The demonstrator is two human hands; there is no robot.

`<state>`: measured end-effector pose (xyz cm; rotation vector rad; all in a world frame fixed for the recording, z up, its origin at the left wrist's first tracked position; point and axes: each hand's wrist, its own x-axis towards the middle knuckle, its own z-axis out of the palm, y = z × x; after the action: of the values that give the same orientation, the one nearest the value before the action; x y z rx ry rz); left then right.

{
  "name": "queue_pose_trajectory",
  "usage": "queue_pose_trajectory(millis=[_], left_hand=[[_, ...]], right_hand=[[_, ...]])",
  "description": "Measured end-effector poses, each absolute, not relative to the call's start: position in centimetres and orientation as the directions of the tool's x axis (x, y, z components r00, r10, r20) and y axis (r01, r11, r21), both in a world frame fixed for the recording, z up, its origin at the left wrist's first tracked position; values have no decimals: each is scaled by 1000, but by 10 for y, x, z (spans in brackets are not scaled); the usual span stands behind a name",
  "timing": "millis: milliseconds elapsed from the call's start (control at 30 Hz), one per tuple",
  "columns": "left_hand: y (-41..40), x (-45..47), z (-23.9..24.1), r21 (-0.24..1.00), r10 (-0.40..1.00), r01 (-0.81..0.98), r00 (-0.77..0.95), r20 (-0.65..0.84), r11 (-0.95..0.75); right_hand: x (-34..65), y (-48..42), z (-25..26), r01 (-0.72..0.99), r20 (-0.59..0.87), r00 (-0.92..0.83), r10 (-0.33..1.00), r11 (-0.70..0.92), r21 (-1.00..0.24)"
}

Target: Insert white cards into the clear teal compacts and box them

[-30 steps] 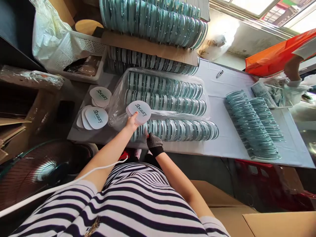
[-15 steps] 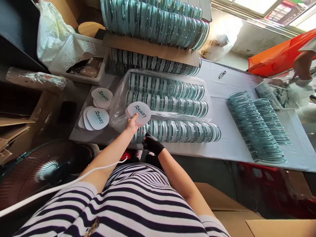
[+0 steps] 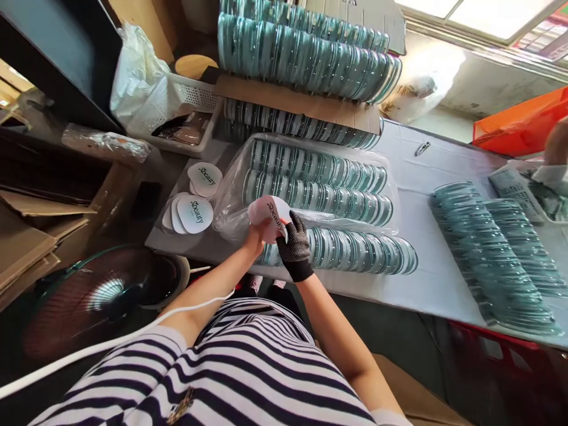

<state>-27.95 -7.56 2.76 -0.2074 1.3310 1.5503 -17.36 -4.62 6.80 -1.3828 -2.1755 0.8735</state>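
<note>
My bare left hand (image 3: 258, 235) grips a small stack of round white printed cards (image 3: 266, 208) from below. On the top card's face is dark lettering that reads "beauty". My right hand (image 3: 294, 242), in a black dotted glove, closes on the right edge of the top card, which looks bent there. Just behind and under both hands runs a row of round clear glass discs (image 3: 355, 251) standing on edge. Beyond it, two more rows of glass discs (image 3: 319, 189) lie in clear plastic wrap. More round cards (image 3: 195, 215) sit in two loose piles to the left.
Stacked glass discs (image 3: 310, 56) rest on cardboard (image 3: 297, 102) at the back. Leaning disc rows (image 3: 492, 260) stand on the table's right. A white basket (image 3: 195, 94), a fan (image 3: 102, 296) and a white cable (image 3: 133, 334) are on my left. Another person's hand (image 3: 557, 145) shows at far right.
My right hand has risen from the front row of discs to the cards in my left hand and taken hold of the top card's edge. The view has shifted left.
</note>
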Motion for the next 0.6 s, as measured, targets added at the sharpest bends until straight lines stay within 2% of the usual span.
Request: queue_pose_trajectory(millis=[133, 200, 267, 333, 400, 433, 500, 600], left_hand=[[-75, -282, 30, 606, 592, -784, -425, -685, 138], [-73, -307, 31, 616, 575, -781, -458, -678, 105], [-76, -353, 32, 696, 483, -716, -591, -647, 56], [-87, -411, 31, 841, 351, -540, -781, -516, 34], [-107, -467, 27, 930, 214, -323, -909, -357, 177], [-119, -490, 24, 924, 171, -236, -940, -296, 302], [-143, -523, 19, 839, 173, -74, -965, -197, 539], [-165, -541, 17, 599, 197, 124, -979, -57, 791]], right_hand=[[-179, -48, 64, 641, -199, -310, 930, 50, -766], [-164, -44, 61, 619, -191, -202, 961, -26, -785], [-139, -45, 58, 576, -146, -112, 983, -56, -816], [-112, -51, 56, 553, -162, -65, 985, -100, -827], [-92, -62, 56, 563, -210, -36, 977, -154, -812], [-85, -69, 56, 575, -233, -19, 972, -180, -798], [-79, -85, 58, 596, -272, 10, 962, -225, -771], [-80, -109, 65, 671, -308, -20, 951, -216, -709]])
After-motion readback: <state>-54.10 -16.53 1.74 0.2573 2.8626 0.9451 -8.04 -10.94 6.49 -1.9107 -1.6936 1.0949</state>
